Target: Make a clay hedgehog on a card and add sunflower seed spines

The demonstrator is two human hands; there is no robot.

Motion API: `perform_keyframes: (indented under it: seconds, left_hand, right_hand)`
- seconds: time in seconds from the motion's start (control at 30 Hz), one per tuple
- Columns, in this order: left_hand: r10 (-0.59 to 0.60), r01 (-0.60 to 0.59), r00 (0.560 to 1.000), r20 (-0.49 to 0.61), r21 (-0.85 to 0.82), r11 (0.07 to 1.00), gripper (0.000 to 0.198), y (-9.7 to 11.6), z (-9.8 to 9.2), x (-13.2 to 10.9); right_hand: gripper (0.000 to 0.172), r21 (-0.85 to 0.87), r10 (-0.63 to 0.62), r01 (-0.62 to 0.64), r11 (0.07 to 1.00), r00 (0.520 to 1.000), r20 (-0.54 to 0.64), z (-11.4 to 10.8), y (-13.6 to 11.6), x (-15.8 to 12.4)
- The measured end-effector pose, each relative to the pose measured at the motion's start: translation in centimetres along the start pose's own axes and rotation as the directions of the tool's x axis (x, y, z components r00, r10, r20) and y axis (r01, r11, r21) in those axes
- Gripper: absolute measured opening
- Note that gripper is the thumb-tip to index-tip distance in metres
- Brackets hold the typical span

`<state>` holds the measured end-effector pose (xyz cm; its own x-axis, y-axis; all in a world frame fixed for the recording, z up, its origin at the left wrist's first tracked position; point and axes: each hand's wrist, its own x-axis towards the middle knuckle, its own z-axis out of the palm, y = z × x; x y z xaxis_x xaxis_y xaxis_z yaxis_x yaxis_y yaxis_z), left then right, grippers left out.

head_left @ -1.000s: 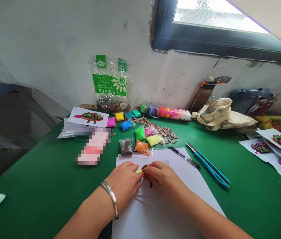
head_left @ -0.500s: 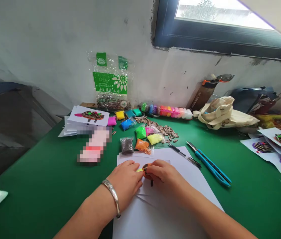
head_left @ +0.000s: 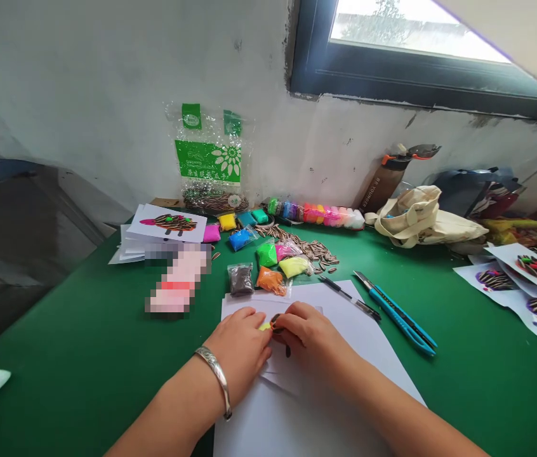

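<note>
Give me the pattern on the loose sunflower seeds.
The sunflower seeds are dark with pale lengthwise stripes, as the head view shows.

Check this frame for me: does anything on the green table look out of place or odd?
Yes. A pixelated pink patch hides something on the table, left of the clay packets, so that item can't be identified. Loose sunflower seeds also lie scattered behind the packets.
</note>
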<state>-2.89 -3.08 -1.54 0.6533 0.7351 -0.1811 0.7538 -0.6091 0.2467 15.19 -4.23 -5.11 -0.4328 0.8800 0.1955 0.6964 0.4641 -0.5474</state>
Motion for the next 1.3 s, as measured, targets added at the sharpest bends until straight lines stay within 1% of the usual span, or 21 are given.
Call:
perform_keyframes:
  seconds: [0.1, 0.17, 0.3, 0.37, 0.43, 0.47, 0.53, 0.6, 0.7, 0.77, 0.87, 0.97, 1.07, 1.1, 1.17, 1.23, 1.3]
  left_hand:
    - [-0.008, 0.008, 1.000, -0.025, 0.006, 1.000, 0.018, 0.0, 0.4, 0.0]
    - [-0.015, 0.015, 1.000, -0.021, 0.016, 1.000, 0.018, 0.0, 0.7, 0.0]
    - [-0.032, 0.033, 0.999, -0.035, 0.019, 0.999, 0.016, 0.1, 0.7, 0.0]
    - [-0.019, 0.019, 1.000, -0.013, 0.007, 1.000, 0.016, 0.1, 0.3, -0.1]
    - [0.004, -0.004, 0.999, 0.043, -0.020, 1.000, 0.018, 0.1, -0.4, -0.3]
    - [-0.011, 0.014, 0.998, 0.062, -0.039, 0.999, 0.021, 0.1, -0.8, -0.4]
    - [-0.044, 0.048, 0.997, 0.062, -0.062, 0.997, 0.026, 0.2, -1.2, -0.4]
    - [-0.054, 0.057, 0.997, 0.060, -0.052, 0.997, 0.025, 0.3, -1.3, -0.4]
    - [-0.058, 0.059, 0.997, 0.041, -0.014, 0.998, 0.020, 0.4, -0.7, -0.2]
    - [-0.070, 0.070, 0.997, 0.035, 0.000, 0.998, 0.020, 0.5, -0.4, 0.0]
    - [-0.082, 0.081, 0.994, 0.067, 0.010, 0.997, 0.021, 0.7, -0.5, 0.1]
    - [-0.085, 0.085, 0.992, 0.093, 0.008, 0.996, 0.021, 0.7, -1.1, 0.0]
    - [-0.061, 0.063, 0.993, 0.102, -0.014, 0.998, 0.025, 0.5, -1.4, -0.3]
    - [-0.071, 0.073, 0.994, 0.081, -0.016, 0.997, 0.028, 0.4, -1.4, -0.3]
    - [-0.072, 0.073, 0.995, 0.073, -0.006, 0.997, 0.032, 0.4, -1.3, -0.3]
    - [-0.077, 0.076, 0.993, 0.086, 0.017, 0.997, 0.032, 0.6, -1.2, -0.1]
    - [-0.085, 0.083, 0.992, 0.098, 0.029, 0.996, 0.033, 0.9, -1.0, 0.0]
  right_hand:
    - [0.020, -0.046, 0.025, -0.025, 0.999, 1.000, -0.002, -0.1, -0.1, 0.1]
    - [0.021, -0.053, 0.031, -0.031, 0.998, 1.000, 0.004, 0.0, -0.1, 0.0]
    - [0.016, -0.025, 0.036, -0.036, 0.999, 0.999, -0.001, 0.0, 0.0, 0.0]
    - [0.014, -0.003, 0.049, -0.049, 0.999, 0.999, -0.001, -0.3, 0.1, 0.0]
    - [0.017, 0.022, 0.071, -0.071, 0.997, 0.997, 0.004, -0.6, 0.2, 0.0]
    - [0.018, 0.035, 0.078, -0.078, 0.996, 0.997, 0.006, -0.7, 0.2, 0.0]
    - [0.021, 0.057, 0.085, -0.085, 0.995, 0.996, 0.003, -0.9, 0.4, 0.0]
    - [0.021, 0.054, 0.080, -0.080, 0.995, 0.997, 0.002, -0.9, 0.5, 0.0]
    - [0.021, 0.028, 0.083, -0.084, 0.996, 0.996, 0.018, -0.9, 0.4, 0.1]
    - [0.020, 0.016, 0.095, -0.095, 0.995, 0.995, 0.027, -0.8, 0.3, 0.2]
    - [0.018, -0.002, 0.096, -0.096, 0.995, 0.995, 0.028, -0.8, 0.3, 0.3]
    - [0.018, -0.013, 0.091, -0.091, 0.996, 0.996, 0.018, -0.9, 0.2, 0.4]
    - [0.020, -0.011, 0.095, -0.095, 0.995, 0.995, 0.003, -1.1, 0.0, 0.4]
    - [0.020, -0.011, 0.099, -0.099, 0.995, 0.995, -0.005, -1.2, 0.0, 0.4]
    - [0.021, -0.019, 0.112, -0.112, 0.993, 0.994, -0.020, -1.4, -0.1, 0.3]
    - [0.021, -0.043, 0.136, -0.138, 0.989, 0.990, -0.041, -1.9, 0.1, 0.3]
    - [0.019, -0.082, 0.174, -0.180, 0.980, 0.982, -0.072, -2.8, 0.8, 0.5]
